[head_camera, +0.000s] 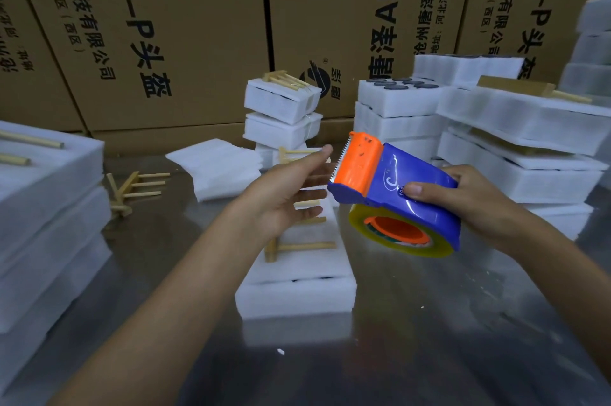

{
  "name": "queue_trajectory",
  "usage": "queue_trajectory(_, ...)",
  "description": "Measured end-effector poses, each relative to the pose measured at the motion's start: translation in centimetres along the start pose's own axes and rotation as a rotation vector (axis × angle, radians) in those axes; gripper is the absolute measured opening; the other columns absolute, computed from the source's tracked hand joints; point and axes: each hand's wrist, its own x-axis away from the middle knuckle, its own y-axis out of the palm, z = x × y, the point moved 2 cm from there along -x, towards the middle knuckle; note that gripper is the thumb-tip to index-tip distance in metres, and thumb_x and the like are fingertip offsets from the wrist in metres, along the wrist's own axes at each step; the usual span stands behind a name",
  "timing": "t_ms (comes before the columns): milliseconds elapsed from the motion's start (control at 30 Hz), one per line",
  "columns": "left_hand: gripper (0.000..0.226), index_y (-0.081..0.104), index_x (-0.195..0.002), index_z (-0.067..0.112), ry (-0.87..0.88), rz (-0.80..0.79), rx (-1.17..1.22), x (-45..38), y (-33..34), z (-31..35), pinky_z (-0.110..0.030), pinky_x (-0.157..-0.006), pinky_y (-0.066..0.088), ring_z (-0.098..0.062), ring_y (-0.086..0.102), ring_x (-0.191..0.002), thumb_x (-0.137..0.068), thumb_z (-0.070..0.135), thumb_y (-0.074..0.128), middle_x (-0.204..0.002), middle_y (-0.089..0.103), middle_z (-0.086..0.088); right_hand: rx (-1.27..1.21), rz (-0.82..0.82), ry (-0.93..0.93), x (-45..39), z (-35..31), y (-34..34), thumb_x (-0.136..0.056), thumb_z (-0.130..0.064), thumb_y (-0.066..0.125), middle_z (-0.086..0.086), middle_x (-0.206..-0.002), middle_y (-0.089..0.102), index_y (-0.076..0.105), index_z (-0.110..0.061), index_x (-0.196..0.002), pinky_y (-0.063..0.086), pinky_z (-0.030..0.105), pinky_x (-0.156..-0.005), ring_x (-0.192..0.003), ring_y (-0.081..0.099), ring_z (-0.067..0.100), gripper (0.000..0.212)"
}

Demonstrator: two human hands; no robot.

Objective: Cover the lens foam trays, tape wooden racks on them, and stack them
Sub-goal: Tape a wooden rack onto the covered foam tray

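Over on the left, spare wooden racks [132, 185] are lying loose on the steel table [429, 323]. The left hand [291, 194] is hovering with fingers straight and spread, holding nothing, reaching toward the serrated blade of the tape dispenser [396, 194]; it could be nicking a fingertip there. Beneath it, the covered foam tray [297, 290] is carrying an untaped rack [297, 247] that may be sliding off. The right hand [463, 197] is gripping the dispenser, thumb on its blue side.
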Motion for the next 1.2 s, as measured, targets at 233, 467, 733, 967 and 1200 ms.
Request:
queue_trajectory(233, 0.011, 0.065, -0.072, 0.023, -0.028, 0.042, -0.100, -0.9, 0.1, 1.2, -0.025, -0.062, 0.040, -0.008, 0.054, -0.061, -0.083, 0.021, 0.067, -0.065, 0.062, 0.006, -0.026, -0.038, 0.045, -0.4, 0.6, -0.1, -0.032, -0.084, 0.080, 0.011, -0.080, 0.077, 0.080, -0.021, -0.073, 0.055, 0.029, -0.068, -0.068, 0.073, 0.021, 0.075)
queue_trajectory(467, 0.015, 0.064, -0.065, 0.017, 0.020, 0.157, -0.122, -2.0, 2.0, 3.1, -0.027, -0.061, 0.039, -0.010, 0.053, -0.060, -0.080, 0.014, 0.065, -0.058, 0.061, 0.004, -0.396, -0.173, 0.155, -1.2, 2.3, 0.0, -0.039, -0.066, 0.092, 0.013, -0.094, 0.078, 0.083, -0.019, -0.090, 0.059, 0.027, -0.063, -0.074, 0.074, 0.018, 0.070)
queue_trajectory(733, 0.006, 0.069, -0.091, -0.002, -0.008, 0.180, -0.032, -3.3, 3.4, -1.0, -0.023, -0.052, 0.058, -0.011, 0.051, -0.054, -0.087, 0.003, 0.069, -0.055, 0.058, -0.003, -0.390, -0.273, 0.426, -0.5, 7.8, -2.2, -0.031, -0.055, 0.100, 0.019, -0.106, 0.075, 0.082, -0.011, -0.095, 0.061, 0.032, -0.068, -0.082, 0.075, 0.024, 0.080)
queue_trajectory(967, 0.013, 0.073, -0.095, 0.003, 0.037, 0.287, -0.087, -3.2, 1.3, -0.9, -0.027, -0.054, 0.060, -0.015, 0.062, -0.066, -0.086, 0.012, 0.074, -0.076, 0.065, -0.005, -0.303, -0.417, 0.440, -1.6, 8.8, -4.0, -0.042, -0.052, 0.100, 0.018, -0.109, 0.075, 0.081, -0.012, -0.099, 0.060, 0.031, -0.073, -0.089, 0.075, 0.024, 0.072)
queue_trajectory(1200, 0.017, 0.077, -0.093, 0.008, 0.046, 0.202, -0.127, -2.6, 0.0, -0.9, -0.027, -0.058, 0.059, -0.015, 0.070, -0.069, -0.082, 0.021, 0.078, -0.081, 0.072, -0.004, 0.157, -0.284, 0.237, -5.0, 6.6, -4.0, -0.100, -0.020, 0.063, -0.004, -0.137, 0.063, 0.054, -0.029, -0.139, 0.051, 0.024, -0.096, -0.123, 0.061, 0.016, 0.042)
